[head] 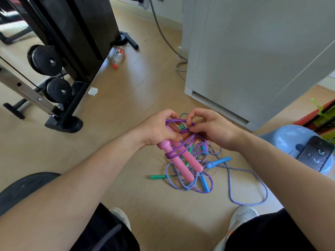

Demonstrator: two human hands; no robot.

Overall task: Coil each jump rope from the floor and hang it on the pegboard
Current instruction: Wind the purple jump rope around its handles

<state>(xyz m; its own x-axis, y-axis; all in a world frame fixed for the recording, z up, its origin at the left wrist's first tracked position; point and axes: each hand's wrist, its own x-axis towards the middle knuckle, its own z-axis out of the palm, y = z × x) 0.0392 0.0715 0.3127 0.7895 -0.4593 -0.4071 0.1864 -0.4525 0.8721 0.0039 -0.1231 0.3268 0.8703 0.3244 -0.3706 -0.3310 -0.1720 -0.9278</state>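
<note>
Centrally, the left hand [156,130] is closed around the upper ends of two pink handles [181,160], which hang side by side and slant down toward five o'clock. The purple cord [176,121] of this jump rope is looped above the hand and wound around the handles just under the grip. The right hand [213,129], at three o'clock of the left and almost touching it, pinches a strand of that cord between curled fingers and thumb.

Below the handles, on the wooden floor [145,105], lies a tangle of other ropes. A blue handle [220,162] sits at its three o'clock edge and a green handle [157,177] at its nine o'clock edge. A braided blue-and-white rope [229,182] trails out toward four o'clock in a wide loop.

A plastic bottle [118,56] lies on the floor at eleven o'clock, beside a black gym machine [72,42]. A white cabinet [253,60] stands at one o'clock.
</note>
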